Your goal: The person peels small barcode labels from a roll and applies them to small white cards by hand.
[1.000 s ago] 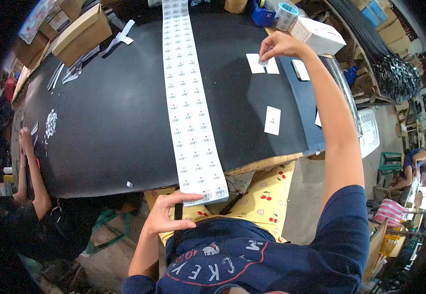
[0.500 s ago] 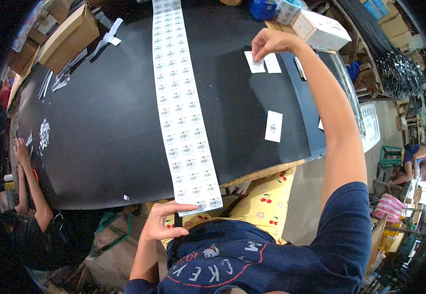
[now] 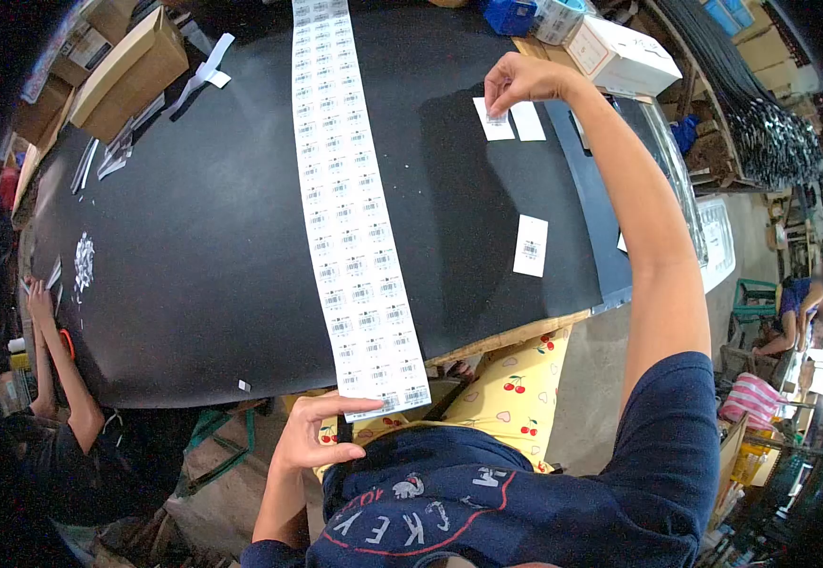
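Note:
A long strip of barcode labels point(image 3: 350, 237) runs down the black table and its near end overhangs the front edge. My left hand point(image 3: 312, 431) is at that end, fingers stretched over the strip's corner, thumb held apart below. Farther off to the right, my right hand point(image 3: 520, 80) pinches a small barcode sticker point(image 3: 497, 117) against a white card point(image 3: 493, 131). Beside that card lies another white card point(image 3: 528, 121), which looks blank. A third card point(image 3: 531, 246) with a barcode sticker on it lies nearer to me.
Cardboard boxes point(image 3: 127, 76) and paper strips point(image 3: 208, 71) occupy the far left. A pile of white scraps point(image 3: 84, 265) lies near a co-worker's hands point(image 3: 40, 301). At the back right are a white box point(image 3: 620, 57), a blue object point(image 3: 509, 17) and tape rolls point(image 3: 557, 19).
Both my hands stay almost in place, the right one still at the card with the sticker. The co-worker's hands at the left have shifted slightly.

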Demonstrator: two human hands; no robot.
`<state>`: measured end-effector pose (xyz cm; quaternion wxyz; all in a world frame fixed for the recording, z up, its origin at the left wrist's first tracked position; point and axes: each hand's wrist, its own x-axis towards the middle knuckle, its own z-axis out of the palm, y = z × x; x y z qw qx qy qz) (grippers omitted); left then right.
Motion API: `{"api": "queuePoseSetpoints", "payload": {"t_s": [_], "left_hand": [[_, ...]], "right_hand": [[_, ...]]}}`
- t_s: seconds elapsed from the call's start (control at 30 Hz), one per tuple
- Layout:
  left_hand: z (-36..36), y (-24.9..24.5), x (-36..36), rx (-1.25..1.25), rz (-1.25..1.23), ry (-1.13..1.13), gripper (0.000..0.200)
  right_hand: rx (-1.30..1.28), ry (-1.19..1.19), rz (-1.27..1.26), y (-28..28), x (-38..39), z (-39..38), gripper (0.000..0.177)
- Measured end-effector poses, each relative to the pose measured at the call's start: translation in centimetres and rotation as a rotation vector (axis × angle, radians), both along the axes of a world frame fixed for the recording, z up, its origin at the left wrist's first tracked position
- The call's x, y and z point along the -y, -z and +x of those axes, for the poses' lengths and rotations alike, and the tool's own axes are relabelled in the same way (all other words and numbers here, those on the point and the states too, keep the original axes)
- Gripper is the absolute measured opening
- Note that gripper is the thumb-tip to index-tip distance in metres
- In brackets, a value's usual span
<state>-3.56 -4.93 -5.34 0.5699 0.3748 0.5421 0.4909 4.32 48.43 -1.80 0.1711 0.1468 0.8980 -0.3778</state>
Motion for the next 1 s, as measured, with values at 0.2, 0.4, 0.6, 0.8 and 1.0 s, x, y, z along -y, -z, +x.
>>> {"api": "queuePoseSetpoints", "payload": {"t_s": [0.2, 0.4, 0.6, 0.8, 1.0], "left_hand": [[0.0, -0.1, -0.1, -0.006, 0.010, 0.000, 0.056], [-0.1, -0.1, -0.1, -0.031, 0.018, 0.012, 0.057], [-0.2, 0.1, -0.1, -0.042, 0.031, 0.013, 0.057], [-0.2, -0.1, -0.2, -0.028, 0.041, 0.019, 0.056], [-0.1, 0.5, 0.0, -0.025, 0.053, 0.012, 0.058]], "right_hand": [[-0.017, 0.004, 0.001, 0.4, -0.1, -0.1, 0.015], [-0.046, 0.006, 0.047, 0.5, 0.2, 0.1, 0.015], [-0.185, 0.021, 0.315, 0.9, 2.0, 1.1, 0.015], [-0.331, 0.092, 0.318, 0.0, 3.7, 3.1, 0.014], [-0.184, 0.203, 0.222, -4.6, 11.4, 8.4, 0.016]]}}
